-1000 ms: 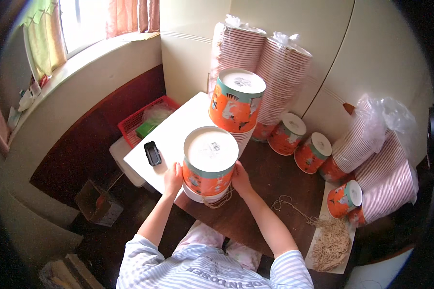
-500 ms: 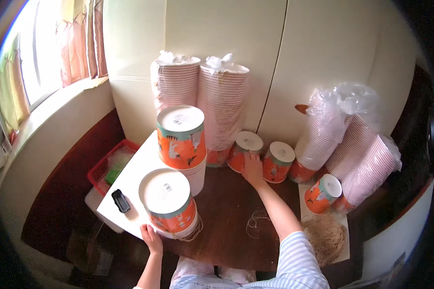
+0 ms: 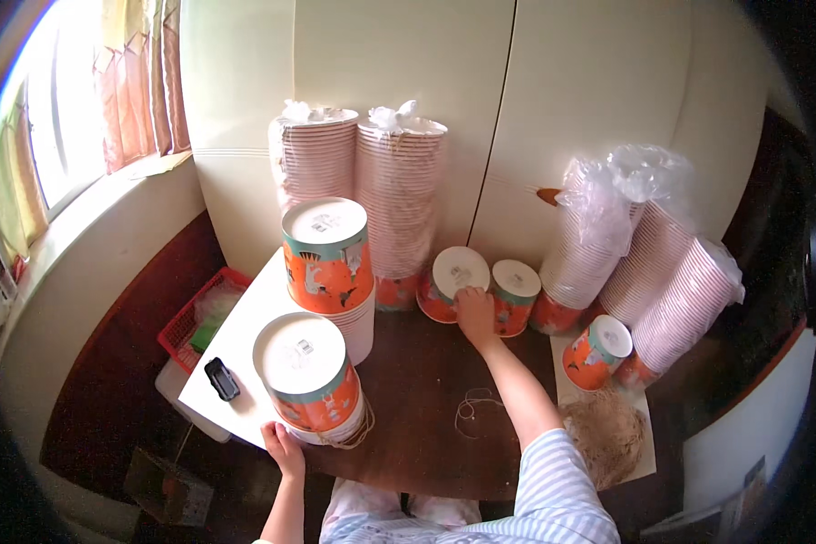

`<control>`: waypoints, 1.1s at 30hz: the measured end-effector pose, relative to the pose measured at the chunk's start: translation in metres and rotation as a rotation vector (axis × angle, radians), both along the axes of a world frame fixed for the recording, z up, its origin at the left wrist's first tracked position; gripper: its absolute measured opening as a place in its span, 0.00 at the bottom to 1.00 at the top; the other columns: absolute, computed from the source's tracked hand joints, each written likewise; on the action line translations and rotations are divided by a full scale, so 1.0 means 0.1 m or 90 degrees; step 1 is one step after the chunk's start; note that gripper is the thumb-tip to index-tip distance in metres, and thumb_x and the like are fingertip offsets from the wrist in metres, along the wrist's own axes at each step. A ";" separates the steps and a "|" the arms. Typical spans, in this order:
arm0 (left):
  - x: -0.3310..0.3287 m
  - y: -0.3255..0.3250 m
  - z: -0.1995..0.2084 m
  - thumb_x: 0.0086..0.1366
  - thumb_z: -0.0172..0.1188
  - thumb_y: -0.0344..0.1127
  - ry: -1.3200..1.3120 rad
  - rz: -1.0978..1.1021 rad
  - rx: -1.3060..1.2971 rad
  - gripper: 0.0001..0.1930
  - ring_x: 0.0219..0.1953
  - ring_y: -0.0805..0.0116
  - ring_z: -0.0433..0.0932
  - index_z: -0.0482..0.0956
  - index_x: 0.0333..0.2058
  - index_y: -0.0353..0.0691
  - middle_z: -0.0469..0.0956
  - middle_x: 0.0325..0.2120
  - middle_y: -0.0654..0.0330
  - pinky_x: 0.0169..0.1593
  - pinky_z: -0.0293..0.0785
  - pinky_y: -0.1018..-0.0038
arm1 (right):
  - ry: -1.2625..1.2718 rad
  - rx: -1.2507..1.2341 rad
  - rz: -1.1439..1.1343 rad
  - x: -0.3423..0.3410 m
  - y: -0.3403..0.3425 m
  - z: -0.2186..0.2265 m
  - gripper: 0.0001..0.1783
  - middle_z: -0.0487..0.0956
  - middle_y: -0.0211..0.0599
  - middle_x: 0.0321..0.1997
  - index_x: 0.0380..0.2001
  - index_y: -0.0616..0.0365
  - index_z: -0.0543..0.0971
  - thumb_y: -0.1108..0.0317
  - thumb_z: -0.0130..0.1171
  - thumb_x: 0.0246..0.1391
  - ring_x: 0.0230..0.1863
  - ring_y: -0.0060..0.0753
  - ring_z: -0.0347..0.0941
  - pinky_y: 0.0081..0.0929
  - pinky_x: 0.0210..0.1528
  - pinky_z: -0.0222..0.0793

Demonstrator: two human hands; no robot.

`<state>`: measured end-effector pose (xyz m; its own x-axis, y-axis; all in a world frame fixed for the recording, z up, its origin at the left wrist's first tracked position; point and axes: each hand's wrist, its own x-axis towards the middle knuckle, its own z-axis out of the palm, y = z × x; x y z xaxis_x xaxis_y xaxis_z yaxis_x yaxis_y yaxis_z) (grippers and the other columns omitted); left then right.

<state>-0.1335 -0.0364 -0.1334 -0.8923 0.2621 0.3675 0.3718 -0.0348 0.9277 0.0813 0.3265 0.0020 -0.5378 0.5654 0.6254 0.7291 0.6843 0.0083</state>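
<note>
My right hand (image 3: 476, 314) reaches far across the table, fingers curled over the near rim of an orange paper bucket (image 3: 442, 296) standing bottom-up. That bucket tips slightly toward me. Just right of it is a smaller orange bucket (image 3: 513, 315), also bottom-up. My left hand (image 3: 284, 448) rests open at the table's front edge, holding nothing, fingers close to the base of the front bucket stack (image 3: 317, 408). A loop of thin twine (image 3: 358, 433) lies around the lower part of that stack. Behind it stands another stack topped by an orange and green bucket (image 3: 328, 272).
Tall bagged bucket stacks (image 3: 399, 199) stand against the back wall, and more bagged stacks (image 3: 598, 236) lean at the right. A small orange bucket (image 3: 592, 354) and a twine heap (image 3: 603, 435) are nearer. Left are a black object (image 3: 222, 380) and a red basket (image 3: 179, 328).
My right hand has closed on the far bucket's near rim, and the bucket has tipped toward me. The whole view has shifted slightly; my left hand stays by the front stack.
</note>
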 end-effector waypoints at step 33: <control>1.66 0.06 1.36 0.55 0.53 0.24 -0.107 -0.632 0.146 0.13 0.30 0.73 0.72 0.61 0.38 0.35 0.69 0.33 0.56 0.30 0.69 0.83 | 1.085 -0.872 0.499 1.57 -2.17 0.01 0.27 0.70 0.38 0.47 0.46 0.62 0.65 0.66 0.61 0.43 0.48 0.33 0.68 0.32 0.49 0.67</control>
<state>0.0326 -0.0303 0.0030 -0.3563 0.8482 0.3919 -0.0552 -0.4378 0.8974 0.2386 0.1098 0.0033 -0.3734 0.9150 0.1529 -0.7362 -0.1920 -0.6490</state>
